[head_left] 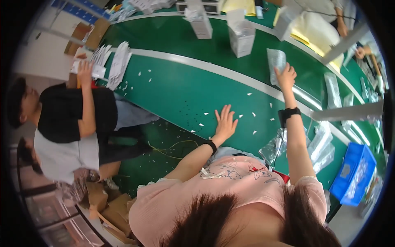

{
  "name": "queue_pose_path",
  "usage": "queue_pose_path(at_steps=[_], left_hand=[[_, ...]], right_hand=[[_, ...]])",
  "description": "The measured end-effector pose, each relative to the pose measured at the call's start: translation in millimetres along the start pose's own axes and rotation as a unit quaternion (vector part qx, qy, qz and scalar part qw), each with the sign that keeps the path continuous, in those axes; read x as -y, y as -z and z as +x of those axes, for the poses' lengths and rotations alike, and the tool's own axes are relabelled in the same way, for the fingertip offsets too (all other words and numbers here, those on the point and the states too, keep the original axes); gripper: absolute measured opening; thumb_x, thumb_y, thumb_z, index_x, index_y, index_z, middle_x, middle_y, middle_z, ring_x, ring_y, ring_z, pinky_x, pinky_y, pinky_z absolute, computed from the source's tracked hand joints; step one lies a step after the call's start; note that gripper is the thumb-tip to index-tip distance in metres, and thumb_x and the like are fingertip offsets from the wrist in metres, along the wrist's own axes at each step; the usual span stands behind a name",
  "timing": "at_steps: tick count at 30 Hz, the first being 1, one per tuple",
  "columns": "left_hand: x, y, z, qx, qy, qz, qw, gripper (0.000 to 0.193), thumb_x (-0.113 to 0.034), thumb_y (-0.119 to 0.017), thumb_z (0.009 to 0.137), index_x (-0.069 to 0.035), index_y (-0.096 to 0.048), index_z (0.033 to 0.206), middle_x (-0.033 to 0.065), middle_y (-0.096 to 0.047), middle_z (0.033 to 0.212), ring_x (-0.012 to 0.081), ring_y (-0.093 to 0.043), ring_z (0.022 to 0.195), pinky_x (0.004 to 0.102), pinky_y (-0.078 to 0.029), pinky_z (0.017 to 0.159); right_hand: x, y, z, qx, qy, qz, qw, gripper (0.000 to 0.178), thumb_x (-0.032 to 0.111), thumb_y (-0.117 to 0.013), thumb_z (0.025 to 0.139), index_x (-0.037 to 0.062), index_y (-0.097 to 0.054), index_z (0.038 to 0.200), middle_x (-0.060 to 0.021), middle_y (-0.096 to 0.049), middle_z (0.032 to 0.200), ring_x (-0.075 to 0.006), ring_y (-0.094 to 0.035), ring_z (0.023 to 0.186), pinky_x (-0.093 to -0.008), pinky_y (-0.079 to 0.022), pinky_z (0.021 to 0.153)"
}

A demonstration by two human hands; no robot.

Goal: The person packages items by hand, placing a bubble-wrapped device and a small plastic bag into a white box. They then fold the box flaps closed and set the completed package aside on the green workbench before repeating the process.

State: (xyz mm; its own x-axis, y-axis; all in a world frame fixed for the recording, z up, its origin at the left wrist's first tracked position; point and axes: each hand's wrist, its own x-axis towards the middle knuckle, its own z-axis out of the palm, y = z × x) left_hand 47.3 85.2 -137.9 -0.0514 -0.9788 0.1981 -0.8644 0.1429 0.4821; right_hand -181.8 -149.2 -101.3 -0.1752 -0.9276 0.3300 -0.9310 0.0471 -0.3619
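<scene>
Left hand (225, 124) spreads empty over the bench (177, 84); right hand (286, 77), open, touches a plastic pouch (275, 61) that a nudge could skid.

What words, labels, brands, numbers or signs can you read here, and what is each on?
None can be read.
Clear pouch at the right hand: no lettering that I can make out.
White boxes: any print is too small and blurred.
White stack: any print is too blurred.
Blue bin: pale label, too small to read.
Pink shirt: line drawings, no readable words.
</scene>
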Motion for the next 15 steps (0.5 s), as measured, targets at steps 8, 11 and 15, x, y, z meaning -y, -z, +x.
queue_pose_path(at_steps=[8, 11, 15], left_hand=[[-5, 1, 0, 0.013, -0.009, -0.005, 1.0, 0.034, -0.021, -0.054, 0.081, -0.002, -0.044, 0.107, 0.0188, -0.03, 0.132, 0.0332, -0.023, 0.127, 0.0623, -0.006, 0.099], [-4, -1, 2, 0.01, -0.016, -0.017, 1.0, 0.034, -0.021, -0.055, 0.08, -0.002, -0.045, 0.106, 0.0186, -0.03, 0.132, 0.0329, -0.023, 0.127, 0.0628, -0.006, 0.099], [0, 3, -2, 0.002, -0.008, -0.016, 1.0, 0.034, -0.021, -0.056, 0.08, -0.002, -0.045, 0.105, 0.0188, -0.03, 0.132, 0.0329, -0.023, 0.128, 0.0627, -0.006, 0.099]], right_hand=[[4, -39, 37, 0.199, -0.051, 0.057, 0.977, 0.07, 0.038, -0.062, 0.068, 0.0002, -0.037, 0.122, -0.0238, -0.054, 0.104, -0.0399, -0.054, 0.094, -0.0443, -0.045, 0.08], [-1, -29, 21, 0.191, -0.012, 0.052, 0.98, 0.068, 0.034, -0.062, 0.067, 0.0009, -0.038, 0.121, -0.0239, -0.054, 0.104, -0.0404, -0.055, 0.092, -0.0449, -0.046, 0.079], [3, 8, -26, 0.204, 0.0, 0.031, 0.978, 0.066, 0.027, -0.061, 0.065, 0.0037, -0.037, 0.122, -0.0244, -0.051, 0.107, -0.0411, -0.055, 0.092, -0.0454, -0.046, 0.079]])
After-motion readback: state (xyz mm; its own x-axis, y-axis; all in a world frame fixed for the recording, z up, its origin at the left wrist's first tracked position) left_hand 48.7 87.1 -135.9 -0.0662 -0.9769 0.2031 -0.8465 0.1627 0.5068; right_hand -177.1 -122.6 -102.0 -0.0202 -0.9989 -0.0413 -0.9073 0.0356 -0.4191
